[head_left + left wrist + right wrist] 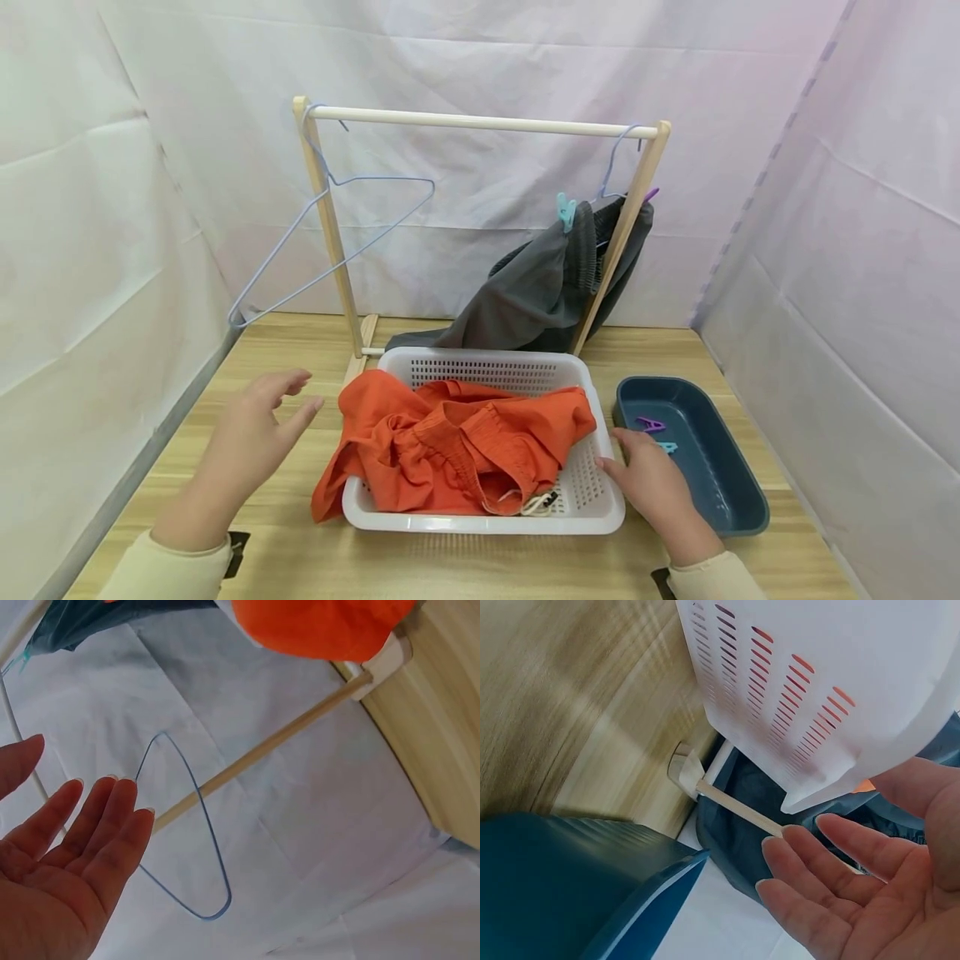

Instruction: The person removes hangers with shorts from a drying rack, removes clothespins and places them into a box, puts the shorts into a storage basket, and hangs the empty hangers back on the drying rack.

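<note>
An orange garment (465, 442) with a gathered waistband and a pale drawstring (538, 503) lies crumpled in a white perforated basket (480, 523), one part hanging over the left rim. My left hand (258, 433) hovers left of the basket, its fingers spread loosely and nothing in them; the left wrist view shows its bare palm. At the basket's right rim is my right hand (652, 483), thumb by the rim, other fingers extended outside it. Whether the thumb touches the rim I cannot tell. The right wrist view shows the basket's side wall (780, 697) above those relaxed fingers.
Behind the basket stands a wooden rack with a white rail (480, 122). A bare blue hanger (382, 177) hangs at its left, dark grey trousers (525, 292) clipped to another at its right. A blue tray (720, 467) with purple (651, 425) and turquoise clothespins (666, 447) stands right.
</note>
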The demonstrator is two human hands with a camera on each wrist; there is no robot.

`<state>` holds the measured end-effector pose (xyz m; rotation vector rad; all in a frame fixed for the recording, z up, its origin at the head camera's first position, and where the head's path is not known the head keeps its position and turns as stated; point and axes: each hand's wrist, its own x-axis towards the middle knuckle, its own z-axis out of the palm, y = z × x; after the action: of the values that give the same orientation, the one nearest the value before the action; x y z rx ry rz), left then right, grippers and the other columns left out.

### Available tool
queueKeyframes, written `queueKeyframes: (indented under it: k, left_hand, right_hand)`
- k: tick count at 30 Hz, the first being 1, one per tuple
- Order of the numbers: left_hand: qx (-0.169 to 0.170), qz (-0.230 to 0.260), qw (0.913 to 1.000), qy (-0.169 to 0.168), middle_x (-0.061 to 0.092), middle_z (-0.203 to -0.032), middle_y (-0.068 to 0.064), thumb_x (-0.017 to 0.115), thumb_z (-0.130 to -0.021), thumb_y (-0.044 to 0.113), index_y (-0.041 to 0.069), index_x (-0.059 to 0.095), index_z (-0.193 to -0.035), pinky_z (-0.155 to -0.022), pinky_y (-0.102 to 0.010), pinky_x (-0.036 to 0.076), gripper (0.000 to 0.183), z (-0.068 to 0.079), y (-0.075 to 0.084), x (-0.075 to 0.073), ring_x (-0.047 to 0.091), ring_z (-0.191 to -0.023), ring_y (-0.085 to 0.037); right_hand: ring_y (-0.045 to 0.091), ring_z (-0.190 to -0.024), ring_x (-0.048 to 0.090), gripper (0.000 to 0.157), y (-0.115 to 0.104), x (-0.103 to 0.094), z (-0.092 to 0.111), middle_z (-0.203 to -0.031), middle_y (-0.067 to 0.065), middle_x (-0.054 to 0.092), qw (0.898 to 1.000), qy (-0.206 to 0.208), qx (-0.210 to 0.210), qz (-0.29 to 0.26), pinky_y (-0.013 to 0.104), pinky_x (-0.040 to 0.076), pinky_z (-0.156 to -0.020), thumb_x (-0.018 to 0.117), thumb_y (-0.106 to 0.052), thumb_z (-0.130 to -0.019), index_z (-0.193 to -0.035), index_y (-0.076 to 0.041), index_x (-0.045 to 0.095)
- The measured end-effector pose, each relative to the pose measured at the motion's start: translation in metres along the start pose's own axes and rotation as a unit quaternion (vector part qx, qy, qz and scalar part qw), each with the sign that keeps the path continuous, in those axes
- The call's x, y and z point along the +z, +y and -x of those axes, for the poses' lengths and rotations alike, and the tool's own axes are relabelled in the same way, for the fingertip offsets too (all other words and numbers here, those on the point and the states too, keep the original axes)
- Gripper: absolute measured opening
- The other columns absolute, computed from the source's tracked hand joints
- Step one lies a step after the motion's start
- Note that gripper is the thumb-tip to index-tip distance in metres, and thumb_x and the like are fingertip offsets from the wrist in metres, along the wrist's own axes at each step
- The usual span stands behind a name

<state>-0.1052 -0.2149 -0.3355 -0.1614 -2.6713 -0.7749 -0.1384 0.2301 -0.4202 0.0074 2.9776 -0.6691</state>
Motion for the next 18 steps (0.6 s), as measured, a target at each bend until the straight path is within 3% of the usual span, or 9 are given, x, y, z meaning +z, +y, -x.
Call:
queueKeyframes:
  k: [11, 18]
  left_hand:
    - [-0.009, 0.038, 0.9972, -0.064, 0.063, -0.117, -0.023, 0.075, -0.083, 0.013, -0.004, 0.059, -0.123, -0.093, -0.059, 0.044, 0.046, 0.016, -0.002, 0.021, 0.057, -0.111, -0.043]
    - [-0.046, 0.037, 0.993, -0.102, 0.061, -0.121, -0.023, 0.075, -0.082, 0.013, -0.003, 0.057, -0.126, -0.093, -0.059, 0.045, 0.051, 0.023, -0.005, 0.032, 0.056, -0.113, -0.043]
  right_hand:
    - [0.047, -0.12, 0.049, 0.056, 0.0, 0.002, 0.003, -0.132, 0.029, 0.051, 1.0, 0.022, -0.02, 0.003, 0.062, 0.043, -0.094, 0.073, -0.022, -0.085, -0.13, 0.005, 0.055]
    - [0.046, -0.12, 0.05, 0.055, 0.002, 0.005, 0.002, -0.132, 0.027, 0.052, 0.999, 0.035, -0.032, 0.005, 0.062, 0.043, -0.094, 0.074, -0.022, -0.084, -0.129, 0.003, 0.056]
